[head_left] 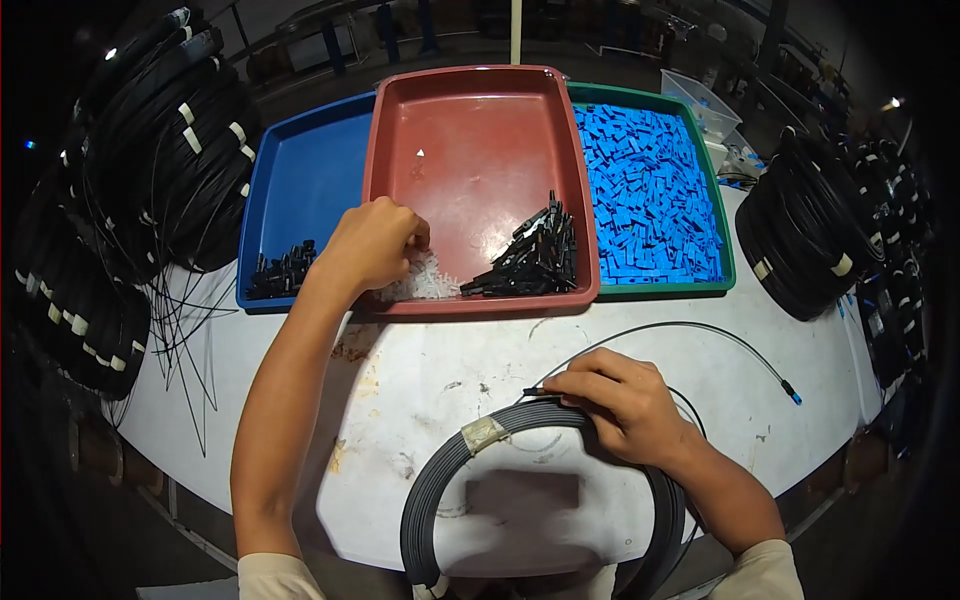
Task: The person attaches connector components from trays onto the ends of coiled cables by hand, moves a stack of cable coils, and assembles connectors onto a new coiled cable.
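My left hand (370, 245) reaches over the near left corner of the red tray (470, 135), at a heap of small white plastic pieces (428, 283). Its fingers are bent together; what lies between them, if anything, is hidden. Black slim connector parts (530, 255) are piled in the same tray's right corner. In front of the tray my right hand (625, 405) pinches a small black connector (538, 392) at a cable end. Below that hand lies a coil of black cable (440, 495), bound with tape (485, 434). Its other end, with a blue-tipped connector (791, 391), arcs to the right.
A blue tray (310, 170) with several black parts stands left, a green tray (728, 250) full of blue clips (650, 190) right. Large taped cable coils (170, 150) rise at the left, more coils (810, 225) at the right. Clear plastic bins (700, 105) sit behind the green tray.
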Demonstrator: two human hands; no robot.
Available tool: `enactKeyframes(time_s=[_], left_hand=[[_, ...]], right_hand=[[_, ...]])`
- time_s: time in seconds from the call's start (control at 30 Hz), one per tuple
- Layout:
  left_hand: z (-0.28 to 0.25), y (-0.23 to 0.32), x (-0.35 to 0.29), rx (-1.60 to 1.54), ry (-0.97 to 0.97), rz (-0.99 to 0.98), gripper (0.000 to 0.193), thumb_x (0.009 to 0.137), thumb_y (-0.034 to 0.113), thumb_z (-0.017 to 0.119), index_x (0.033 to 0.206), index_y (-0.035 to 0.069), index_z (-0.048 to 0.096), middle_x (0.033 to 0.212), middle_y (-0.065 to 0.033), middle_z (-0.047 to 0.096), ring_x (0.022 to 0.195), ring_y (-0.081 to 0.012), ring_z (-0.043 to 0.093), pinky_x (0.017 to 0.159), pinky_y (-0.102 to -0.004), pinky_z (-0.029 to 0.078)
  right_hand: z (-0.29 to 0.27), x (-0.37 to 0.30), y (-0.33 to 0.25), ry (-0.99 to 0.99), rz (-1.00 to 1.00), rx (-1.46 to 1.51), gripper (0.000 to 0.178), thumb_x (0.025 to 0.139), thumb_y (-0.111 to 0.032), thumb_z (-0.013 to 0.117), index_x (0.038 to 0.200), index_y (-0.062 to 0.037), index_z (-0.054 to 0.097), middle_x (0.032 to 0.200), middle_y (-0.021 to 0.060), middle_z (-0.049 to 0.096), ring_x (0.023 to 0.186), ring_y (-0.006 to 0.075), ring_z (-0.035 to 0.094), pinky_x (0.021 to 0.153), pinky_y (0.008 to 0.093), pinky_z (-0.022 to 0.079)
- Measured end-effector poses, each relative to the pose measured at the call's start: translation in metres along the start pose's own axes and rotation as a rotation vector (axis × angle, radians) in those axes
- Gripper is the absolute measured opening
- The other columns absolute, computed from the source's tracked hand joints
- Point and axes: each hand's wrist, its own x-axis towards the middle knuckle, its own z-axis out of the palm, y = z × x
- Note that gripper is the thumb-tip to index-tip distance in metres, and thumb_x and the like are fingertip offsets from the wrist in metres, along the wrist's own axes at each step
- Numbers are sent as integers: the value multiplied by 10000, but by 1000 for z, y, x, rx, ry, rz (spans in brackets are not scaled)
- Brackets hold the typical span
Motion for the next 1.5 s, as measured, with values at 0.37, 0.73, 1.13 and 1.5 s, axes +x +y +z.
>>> enactKeyframes(time_s=[0.37, 0.73, 1.13, 1.5], left_hand=[[-7, 2, -6, -330, 186, 20, 294, 822, -121, 637, 1085, -2, 694, 930, -138, 705, 849, -237, 718, 756, -333, 547], [22, 49, -37, -1492, 453, 97, 310, 908, 23, 728, 1190, -3, 603, 1023, -102, 714, 1000, -192, 698, 896, -307, 551], [61, 107, -63, -1954, 355, 66, 215, 915, -41, 684, 1127, -8, 689, 1052, -148, 731, 944, -184, 712, 826, -286, 564], [69, 124, -76, -1879, 292, 27, 164, 903, -52, 694, 1066, -41, 705, 1039, -180, 738, 957, -234, 746, 809, -299, 620]], right_hand=[[-3, 3, -5, -16, 37, 11, 330, 756, 111, 682, 1046, -36, 740, 912, 123, 685, 772, 262, 697, 664, 335, 563], [0, 0, -4, 133, 87, 24, 238, 818, 34, 712, 1034, -64, 726, 888, 99, 657, 746, 279, 675, 643, 366, 542], [-1, 1, -6, 272, 110, 98, 273, 812, 107, 660, 1053, -7, 716, 925, 153, 668, 776, 298, 683, 685, 363, 549], [0, 1, -5, 326, 83, 47, 272, 815, 116, 659, 1052, 3, 729, 921, 141, 678, 772, 256, 679, 677, 329, 544]])
